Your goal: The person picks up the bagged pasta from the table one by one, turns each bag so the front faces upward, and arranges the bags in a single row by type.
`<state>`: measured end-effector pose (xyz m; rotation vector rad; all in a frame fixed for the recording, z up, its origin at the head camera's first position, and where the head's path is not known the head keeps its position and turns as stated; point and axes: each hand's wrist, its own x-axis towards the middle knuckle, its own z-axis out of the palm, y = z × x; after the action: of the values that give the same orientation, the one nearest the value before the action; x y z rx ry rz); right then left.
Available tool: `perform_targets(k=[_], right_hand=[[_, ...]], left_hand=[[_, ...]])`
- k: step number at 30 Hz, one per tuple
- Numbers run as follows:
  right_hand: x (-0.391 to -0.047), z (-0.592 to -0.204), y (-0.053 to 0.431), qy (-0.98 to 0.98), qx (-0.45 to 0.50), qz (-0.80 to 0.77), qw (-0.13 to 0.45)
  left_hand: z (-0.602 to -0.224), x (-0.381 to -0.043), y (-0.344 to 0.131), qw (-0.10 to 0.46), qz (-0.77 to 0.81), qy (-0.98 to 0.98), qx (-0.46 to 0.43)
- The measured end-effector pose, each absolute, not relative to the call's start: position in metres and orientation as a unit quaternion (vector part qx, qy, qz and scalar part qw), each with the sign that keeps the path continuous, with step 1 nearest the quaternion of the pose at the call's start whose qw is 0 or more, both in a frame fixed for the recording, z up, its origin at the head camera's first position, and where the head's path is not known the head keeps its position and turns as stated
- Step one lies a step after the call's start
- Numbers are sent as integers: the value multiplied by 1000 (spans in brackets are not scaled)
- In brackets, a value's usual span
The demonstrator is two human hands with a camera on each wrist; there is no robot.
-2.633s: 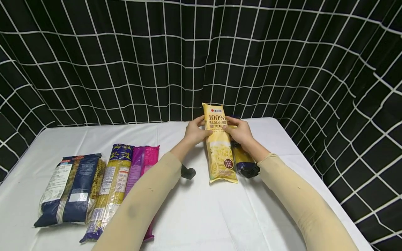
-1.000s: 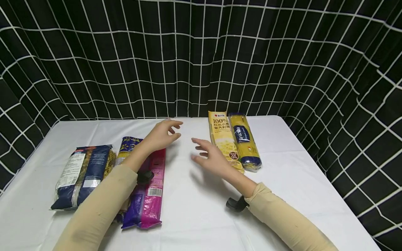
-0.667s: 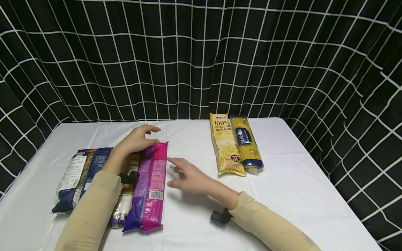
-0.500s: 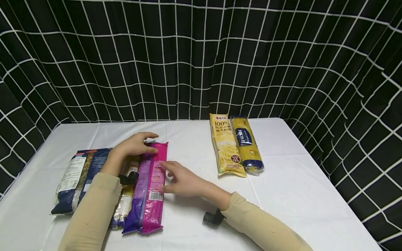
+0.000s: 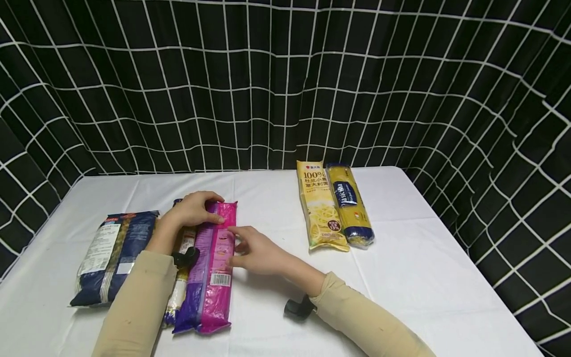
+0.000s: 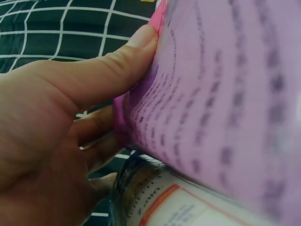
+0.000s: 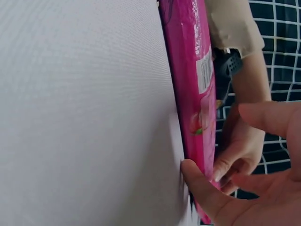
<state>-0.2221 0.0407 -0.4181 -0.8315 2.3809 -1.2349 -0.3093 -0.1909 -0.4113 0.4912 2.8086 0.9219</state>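
Observation:
A long pink and purple plastic packet (image 5: 218, 292) lies on the white table in the head view, its barcode facing up. My left hand (image 5: 192, 208) grips its far end. In the left wrist view the thumb (image 6: 124, 59) presses the packet's printed purple face (image 6: 211, 94), with fingers behind its end. My right hand (image 5: 258, 253) is at the packet's right side, thumb and fingers spread apart. One fingertip (image 7: 190, 167) in the right wrist view lies low along the pink side (image 7: 190, 94). Under my left wrist, a yellow and blue spaghetti packet (image 5: 178, 292) is partly hidden.
A dark blue pasta bag (image 5: 134, 238) lies at the far left. Toward the back right, a yellow pasta packet (image 5: 321, 213) sits beside a blue-ended spaghetti packet (image 5: 352, 210). A black curtain with white grid lines (image 5: 267, 99) hangs behind the table (image 5: 401, 277).
Both hands have let go of the yellow pasta packet, which now lies beside the blue-ended one. They moved left to the pink and purple packet, where the left hand has taken hold.

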Motion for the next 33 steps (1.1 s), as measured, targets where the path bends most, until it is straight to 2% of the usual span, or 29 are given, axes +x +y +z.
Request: perform_targets(k=[7,15,20,24,33], right_hand=[[-227,-418,40,829,-226,-482,171],[-228,-421,38,753,-151,-603,217],[-228,-419,39,707,-163,-653,219],[-228,-415,43,700,-178,-663,197],[-228,-401,52,753,-205,-605,159]], left_hand=[[-406,-313,-190,38,350,919,174],[-384,-304,-186,0,400,896,190],[-374,-299,-183,-9,409,892,192],[-373,-297,-182,-10,414,890,193],[-374,-292,-175,7,427,884,191]])
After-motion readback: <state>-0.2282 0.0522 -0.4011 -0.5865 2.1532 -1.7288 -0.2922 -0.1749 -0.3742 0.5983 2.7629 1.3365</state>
